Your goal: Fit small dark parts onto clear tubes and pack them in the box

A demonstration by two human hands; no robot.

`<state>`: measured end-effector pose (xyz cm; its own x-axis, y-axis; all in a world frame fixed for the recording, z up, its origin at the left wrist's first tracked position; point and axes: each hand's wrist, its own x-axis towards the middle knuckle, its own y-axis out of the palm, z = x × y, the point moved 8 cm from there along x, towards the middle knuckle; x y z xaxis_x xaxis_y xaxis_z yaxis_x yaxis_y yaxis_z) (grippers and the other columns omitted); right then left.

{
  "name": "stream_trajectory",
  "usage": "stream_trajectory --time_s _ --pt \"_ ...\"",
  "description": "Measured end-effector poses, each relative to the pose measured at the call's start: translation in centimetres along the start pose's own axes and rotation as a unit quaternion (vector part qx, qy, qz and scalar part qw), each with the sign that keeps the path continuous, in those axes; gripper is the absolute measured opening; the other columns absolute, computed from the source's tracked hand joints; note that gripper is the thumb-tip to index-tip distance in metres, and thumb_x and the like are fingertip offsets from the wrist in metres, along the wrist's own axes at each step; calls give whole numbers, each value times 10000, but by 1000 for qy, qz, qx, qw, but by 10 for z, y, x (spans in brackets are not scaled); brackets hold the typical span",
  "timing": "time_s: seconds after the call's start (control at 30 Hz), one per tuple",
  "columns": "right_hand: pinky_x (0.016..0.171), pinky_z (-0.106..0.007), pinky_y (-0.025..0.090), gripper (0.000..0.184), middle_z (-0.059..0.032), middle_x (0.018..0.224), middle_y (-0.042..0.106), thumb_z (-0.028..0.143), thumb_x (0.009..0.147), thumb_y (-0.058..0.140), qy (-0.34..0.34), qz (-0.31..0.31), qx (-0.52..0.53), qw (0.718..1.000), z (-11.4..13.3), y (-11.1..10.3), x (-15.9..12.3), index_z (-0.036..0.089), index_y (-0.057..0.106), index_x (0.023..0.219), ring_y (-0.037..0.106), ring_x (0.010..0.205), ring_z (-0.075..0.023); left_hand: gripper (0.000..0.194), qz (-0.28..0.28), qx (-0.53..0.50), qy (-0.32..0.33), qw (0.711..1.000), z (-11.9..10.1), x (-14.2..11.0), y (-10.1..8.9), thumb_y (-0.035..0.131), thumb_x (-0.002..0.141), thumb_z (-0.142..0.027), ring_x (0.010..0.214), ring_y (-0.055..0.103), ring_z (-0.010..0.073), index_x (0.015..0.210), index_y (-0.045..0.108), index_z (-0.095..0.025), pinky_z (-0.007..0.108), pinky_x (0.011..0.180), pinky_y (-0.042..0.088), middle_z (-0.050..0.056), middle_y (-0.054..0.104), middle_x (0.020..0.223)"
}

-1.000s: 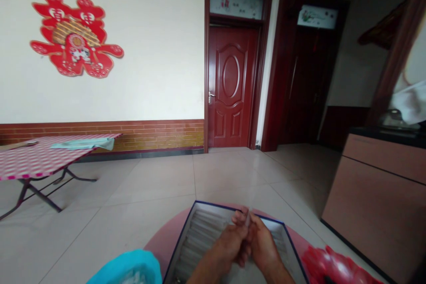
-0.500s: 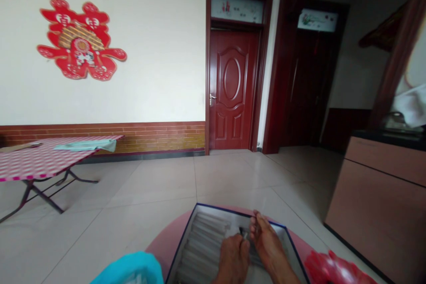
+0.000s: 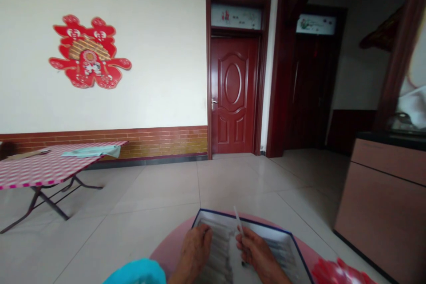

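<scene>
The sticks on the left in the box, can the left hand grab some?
Probably yes: the left hand is close by the sticks, the box is open on top, and the right hand isn't blocking.

The slim stick (image 3: 238, 218) in the right hand (image 3: 254, 248) looks a cloudy, see-through white to me, and the sticks (image 3: 219, 248) lying in the box (image 3: 266, 229) are a duller translucent grey. The box itself has pale walls edged in deep blue, on a plain pink bench (image 3: 169, 246). I notice a bright turquoise container (image 3: 136, 270) and a glossy red bag (image 3: 342, 273). Beyond, a folding table (image 3: 49, 171) wears pink-and-white checks, with a mint-green cloth (image 3: 91, 151). The cream wall (image 3: 166, 53) carries a red ornament (image 3: 89, 55) touched with gold and white, above a brick-patterned band (image 3: 159, 142) going from reddish brown to mustard.
</scene>
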<state>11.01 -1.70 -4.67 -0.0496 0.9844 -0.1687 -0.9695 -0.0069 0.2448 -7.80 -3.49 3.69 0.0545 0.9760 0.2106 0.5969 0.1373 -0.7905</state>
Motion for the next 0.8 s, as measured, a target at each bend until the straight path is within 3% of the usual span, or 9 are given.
stream_trajectory --time_s 0.17,0.27,0.33,0.4,0.5,0.63,0.73,0.8 --pt "542 -229 421 373 -55 870 669 341 639 579 -6 -23 -64 998 -1 0 2 179 587 975 598 710 -143 318 67 210 -35 975 48 -31 -56 342 805 -173 772 613 173 749 654 -205 242 667 383 45 676 771" --pt "482 -210 386 319 -40 814 665 324 640 563 -23 -8 -78 997 -3 5 6 183 617 921 587 669 -137 272 118 297 -65 945 75 -46 -76 399 783 -208 784 614 204 710 661 -198 263 669 398 67 673 768" --pt "466 -205 377 304 -29 788 658 322 635 567 -31 -6 -85 996 -4 7 8 191 630 902 582 653 -134 262 91 311 -64 944 72 -45 -85 417 803 -274 811 603 216 749 660 -193 282 698 406 77 665 795" --pt "453 -208 374 293 -20 750 649 327 632 561 -44 -10 -107 993 -3 8 10 195 639 881 577 634 -138 266 41 279 -32 959 51 -35 -83 405 828 -301 818 593 201 798 651 -203 280 721 409 63 652 820" --pt "494 -255 424 266 -20 704 653 329 642 522 -84 -28 -185 979 3 5 11 203 653 836 587 633 -168 263 3 158 57 986 0 -16 -52 370 845 -230 784 590 151 835 633 -231 231 707 419 29 638 858" --pt "775 -352 456 220 -61 815 688 270 623 517 -220 -63 -312 922 25 4 4 207 671 768 609 796 -223 391 6 99 165 981 -55 1 19 362 793 -95 1002 536 195 1118 550 -203 286 841 422 93 548 1162" --pt "800 -352 449 221 -73 837 685 269 662 495 -267 -43 -367 890 28 11 -1 215 671 784 607 819 -228 378 71 127 156 977 -58 8 73 412 747 -76 954 550 256 1084 563 -160 363 797 456 136 576 1075" --pt "790 -344 454 224 -74 825 680 267 692 465 -270 -27 -386 881 25 15 -1 217 662 787 610 810 -223 355 81 138 151 976 -52 11 90 430 739 -74 946 547 273 1057 571 -147 376 782 459 146 587 1031"
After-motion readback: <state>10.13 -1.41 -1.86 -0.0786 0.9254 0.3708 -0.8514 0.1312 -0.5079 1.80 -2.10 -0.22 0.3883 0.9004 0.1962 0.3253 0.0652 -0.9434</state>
